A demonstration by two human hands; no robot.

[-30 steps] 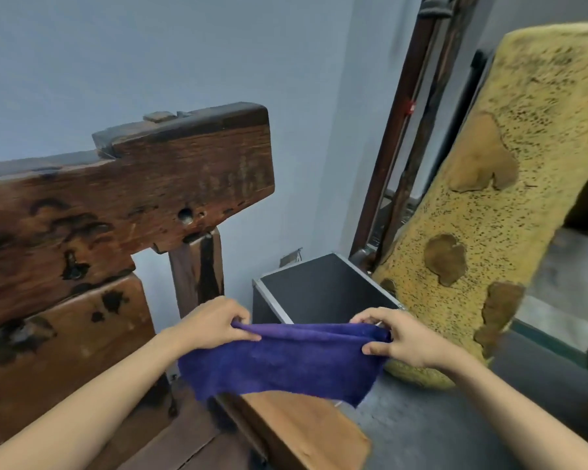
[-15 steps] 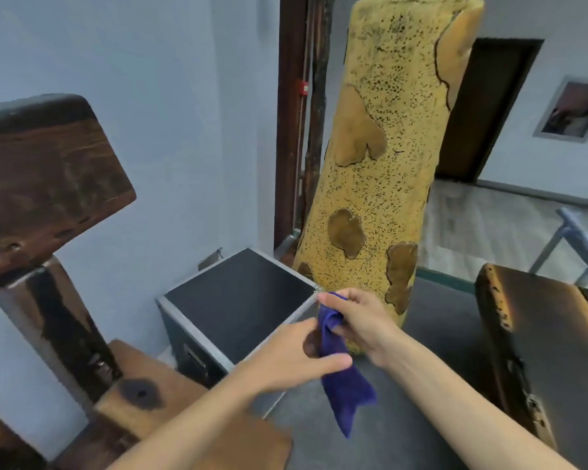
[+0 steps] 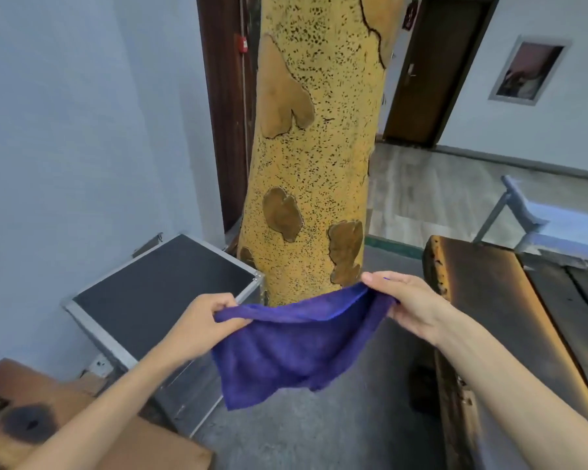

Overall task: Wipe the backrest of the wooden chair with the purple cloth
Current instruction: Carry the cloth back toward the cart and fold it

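Note:
The purple cloth (image 3: pixel 296 344) hangs spread out in mid-air between my hands, over the grey floor. My left hand (image 3: pixel 201 325) pinches its left top corner and my right hand (image 3: pixel 408 303) pinches its right top corner. Only a corner of the wooden chair (image 3: pixel 31 425) shows at the bottom left, a brown seat part with a dark knot. The chair's backrest is out of view.
A tall yellow spotted trunk-like column (image 3: pixel 316 147) stands just behind the cloth. A black metal-edged case (image 3: pixel 163 293) sits on the floor at the left by the wall. A dark wooden table (image 3: pixel 510 317) is at the right, with a pale bench (image 3: pixel 543 218) beyond it.
The view has swung right, away from the chair's backrest. The cloth was bunched in my right hand half a second ago; now both hands hold it stretched open.

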